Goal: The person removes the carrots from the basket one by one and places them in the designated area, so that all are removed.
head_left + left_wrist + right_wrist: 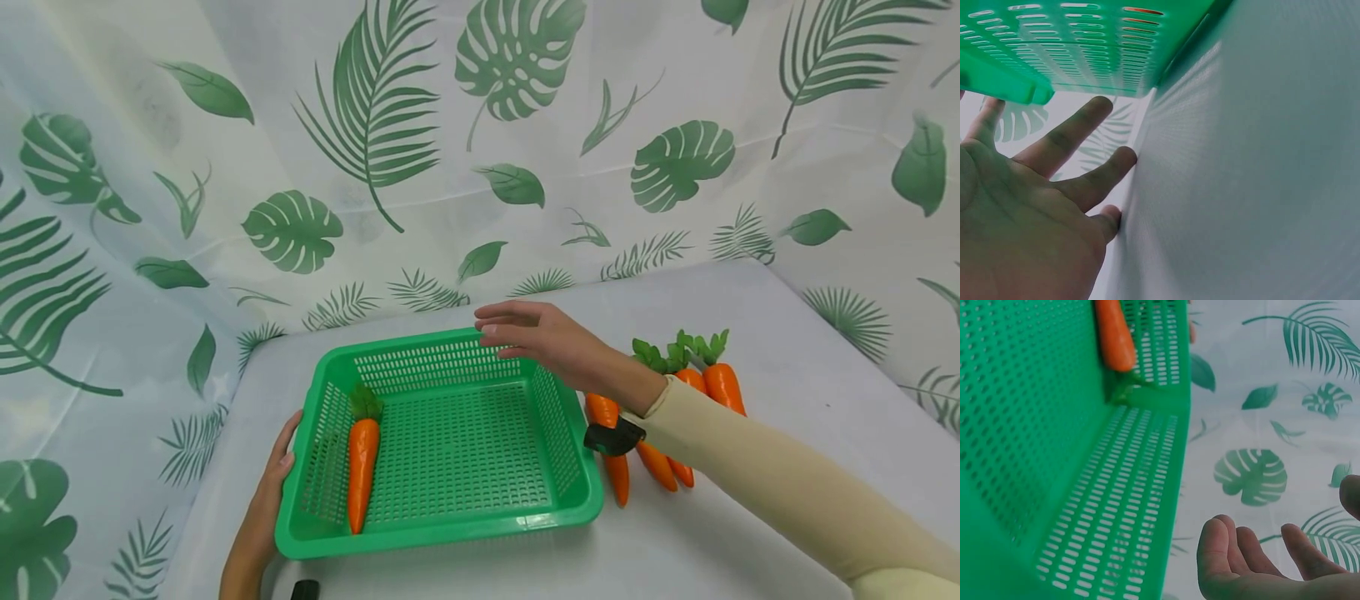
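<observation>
A green plastic basket [450, 533] with slotted walls sits on the table, and one orange carrot [363, 467] with a leafy green top lies along its left inner side. My left hand [264, 496] is at the basket's left wall, thumb near the rim. In the left wrist view its fingers [1094, 181] are spread and straight beside the wall. My right hand [551, 340] is over the basket's far right corner, holding nothing. Its fingers [1213, 547] are loosely bent in the right wrist view.
Several more carrots [722, 385] lie on the white table [795, 417] right of the basket, partly hidden by my right forearm. A black wrist camera [615, 436] is on that wrist. A leaf-printed curtain [420, 208] hangs behind and beside the table.
</observation>
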A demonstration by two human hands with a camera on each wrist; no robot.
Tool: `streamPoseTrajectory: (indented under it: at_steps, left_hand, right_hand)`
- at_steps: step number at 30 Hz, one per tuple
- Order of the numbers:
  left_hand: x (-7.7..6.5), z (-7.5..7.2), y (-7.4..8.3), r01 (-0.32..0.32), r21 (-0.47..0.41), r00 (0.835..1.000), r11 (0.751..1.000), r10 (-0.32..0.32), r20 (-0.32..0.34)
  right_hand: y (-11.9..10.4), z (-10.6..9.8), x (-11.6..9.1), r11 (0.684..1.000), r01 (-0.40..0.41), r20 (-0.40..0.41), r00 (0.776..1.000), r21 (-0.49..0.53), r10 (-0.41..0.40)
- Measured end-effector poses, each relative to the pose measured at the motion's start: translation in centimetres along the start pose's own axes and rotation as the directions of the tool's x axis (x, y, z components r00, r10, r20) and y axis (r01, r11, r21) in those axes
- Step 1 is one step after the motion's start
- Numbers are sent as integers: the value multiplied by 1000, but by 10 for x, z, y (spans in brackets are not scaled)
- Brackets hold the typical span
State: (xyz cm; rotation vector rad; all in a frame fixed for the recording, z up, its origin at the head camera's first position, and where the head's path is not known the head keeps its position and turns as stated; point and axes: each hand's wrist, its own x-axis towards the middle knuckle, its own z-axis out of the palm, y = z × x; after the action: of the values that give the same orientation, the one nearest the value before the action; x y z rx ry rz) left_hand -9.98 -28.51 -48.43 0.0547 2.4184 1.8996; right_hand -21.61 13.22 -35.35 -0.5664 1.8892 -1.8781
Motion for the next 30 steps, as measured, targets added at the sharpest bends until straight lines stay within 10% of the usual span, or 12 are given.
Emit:
streamPoseTrajectory:
  at_steps: [12, 18, 26, 30]
  left_hand:
    - [5, -1, -4, -97, -19, 995, 995, 97, 12]
    - [18, -7, -17, -323, -147, 939, 935, 336, 75]
    - [15, -7, -15, -301, -116, 950, 947, 308, 51]
    - [26, -13, -30, -383, -172, 912, 907, 401, 81]
  right_hand:
    - [8, 20, 14, 997, -10, 58, 998, -80, 14]
    - [18, 33, 22, 990, -5, 84, 996, -139, 17]
    - [26, 52, 34, 985, -1, 124, 992, -171, 22]
    - [29, 61, 39, 986, -13, 134, 990, -168, 36]
